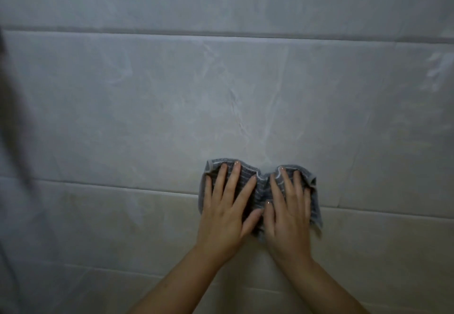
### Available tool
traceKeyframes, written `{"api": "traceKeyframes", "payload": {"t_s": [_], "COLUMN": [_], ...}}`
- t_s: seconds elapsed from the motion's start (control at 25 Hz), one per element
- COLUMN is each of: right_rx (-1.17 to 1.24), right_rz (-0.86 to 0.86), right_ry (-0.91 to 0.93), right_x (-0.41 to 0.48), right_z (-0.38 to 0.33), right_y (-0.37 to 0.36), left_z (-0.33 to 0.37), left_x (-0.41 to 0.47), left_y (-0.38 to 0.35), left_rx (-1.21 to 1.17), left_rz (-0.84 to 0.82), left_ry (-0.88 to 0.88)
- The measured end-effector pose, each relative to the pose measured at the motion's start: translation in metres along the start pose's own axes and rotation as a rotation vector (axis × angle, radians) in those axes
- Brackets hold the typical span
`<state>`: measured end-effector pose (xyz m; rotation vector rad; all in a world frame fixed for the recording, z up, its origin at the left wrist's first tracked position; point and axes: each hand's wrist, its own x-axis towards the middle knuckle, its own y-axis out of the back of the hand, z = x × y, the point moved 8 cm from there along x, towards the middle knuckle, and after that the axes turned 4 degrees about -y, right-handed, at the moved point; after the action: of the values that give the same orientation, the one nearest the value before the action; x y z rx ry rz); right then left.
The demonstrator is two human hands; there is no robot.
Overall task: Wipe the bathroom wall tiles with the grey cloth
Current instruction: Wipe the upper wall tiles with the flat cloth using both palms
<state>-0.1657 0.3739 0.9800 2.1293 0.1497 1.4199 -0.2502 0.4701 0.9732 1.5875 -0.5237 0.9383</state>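
Observation:
A grey ribbed cloth (261, 188) lies bunched flat against the wall tiles (172, 117), low and right of centre, straddling a grout line. My left hand (226, 205) presses on its left half with fingers spread. My right hand (287, 210) presses on its right half, fingers spread too, thumbs nearly touching. Most of the cloth is hidden under both palms; only its top edge, middle fold and right edge show.
Large pale marbled tiles fill the view, split by horizontal grout lines (221, 34) above and at cloth height. A dark blurred shape (12, 129) runs down the left edge. The lower tiles look more yellowish.

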Motion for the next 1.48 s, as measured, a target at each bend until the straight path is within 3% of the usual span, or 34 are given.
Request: {"api": "traceKeyframes", "payload": {"t_s": [0.16,0.28,0.36,0.4,0.48,0.52,0.56,0.64,0.72,0.84,0.88,0.96,1.04,1.2,1.36,1.48], "right_rx": [0.813,1.299,1.361,1.345,1.164,1.051,0.959,0.945,1.108,1.344,1.386,1.377,1.341,1.353,1.452,1.497], "right_rz": [-0.225,-0.401,-0.467,-0.399,-0.144,-0.102,-0.18,-0.516,-0.738,-0.663,-0.613,-0.531,-0.492,-0.473,-0.517,-0.597], "right_ry": [-0.482,-0.62,-0.642,-0.669,-0.74,-0.758,-0.748,-0.718,-0.743,-0.852,-0.881,-0.869,-0.836,-0.803,-0.746,-0.736], "right_x": [-0.012,-0.027,-0.03,-0.027,-0.017,-0.013,-0.01,-0.013,-0.027,-0.03,-0.029,-0.025,-0.022,-0.014,0.002,0.017], "right_z": [-0.023,-0.055,-0.062,-0.056,-0.025,-0.012,-0.009,-0.02,-0.036,-0.039,-0.036,-0.03,-0.024,-0.019,-0.01,-0.008], "right_y": [0.014,0.004,0.008,0.015,0.036,0.042,0.04,0.019,0.003,0.004,0.007,0.011,0.014,0.023,0.038,0.053], "left_z": [0.021,0.028,0.015,0.007,-0.007,-0.011,-0.013,-0.008,-0.006,-0.006,-0.015,-0.038,-0.038,0.006,0.0,0.016], "left_x": [-0.01,-0.026,-0.037,-0.041,-0.051,-0.054,-0.056,-0.058,-0.057,-0.05,-0.051,-0.053,-0.049,-0.041,-0.031,-0.024], "left_y": [0.023,0.009,0.008,0.012,0.019,0.02,0.019,0.022,0.026,0.03,0.028,0.036,0.049,0.027,0.026,0.016], "left_rx": [-0.849,-1.501,-1.632,-1.658,-1.689,-1.72,-1.775,-1.892,-1.933,-1.862,-1.703,-1.153,-0.904,-1.29,-1.328,-1.488], "left_rz": [-0.097,-0.133,-0.061,-0.019,-0.002,-0.038,-0.109,-0.276,-0.331,-0.275,-0.202,-0.075,0.008,-0.323,-0.355,-0.585], "left_ry": [0.456,0.902,1.054,1.12,1.238,1.282,1.311,1.331,1.329,1.253,1.203,1.074,0.965,0.893,0.796,0.646]}}
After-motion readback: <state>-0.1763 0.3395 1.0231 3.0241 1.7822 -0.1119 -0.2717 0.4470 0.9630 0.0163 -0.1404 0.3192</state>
